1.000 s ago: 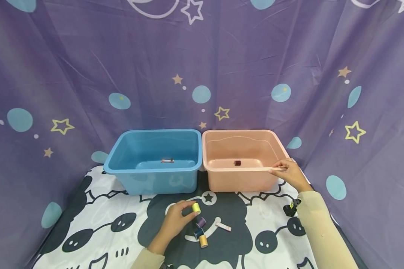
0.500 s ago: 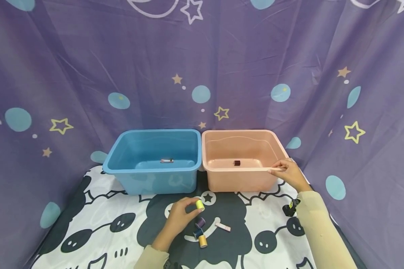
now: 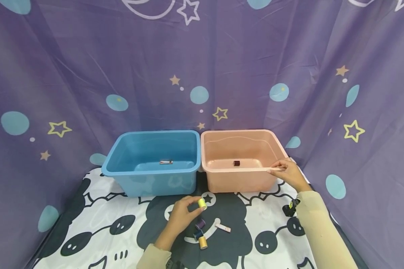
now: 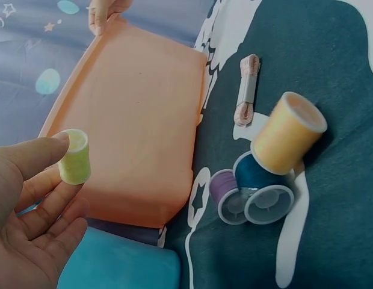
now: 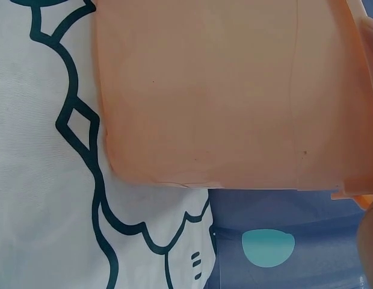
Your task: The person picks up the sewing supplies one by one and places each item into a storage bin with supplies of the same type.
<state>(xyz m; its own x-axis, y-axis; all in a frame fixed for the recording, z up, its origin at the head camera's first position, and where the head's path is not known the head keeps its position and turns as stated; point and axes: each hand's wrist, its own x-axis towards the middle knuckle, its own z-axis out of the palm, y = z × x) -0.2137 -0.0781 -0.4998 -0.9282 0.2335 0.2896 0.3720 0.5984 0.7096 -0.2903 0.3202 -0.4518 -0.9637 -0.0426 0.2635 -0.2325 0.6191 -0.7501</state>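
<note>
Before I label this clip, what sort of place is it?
Probably a makeshift, curtained-off workspace: purple starry fabric hangs behind a blue tub and a peach tub on a cartoon-print cloth.

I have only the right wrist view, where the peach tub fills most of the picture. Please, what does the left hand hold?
Observer: The left hand pinches a neon-yellow thread spool.
Operator: Thank you. Does something lie inside the peach tub?
Observer: Yes, a dark maroon spool lies on its floor.
Operator: And what lies on the cloth near the left hand?
Observer: A purple spool, a blue spool and a golden spool are grouped there.
</note>
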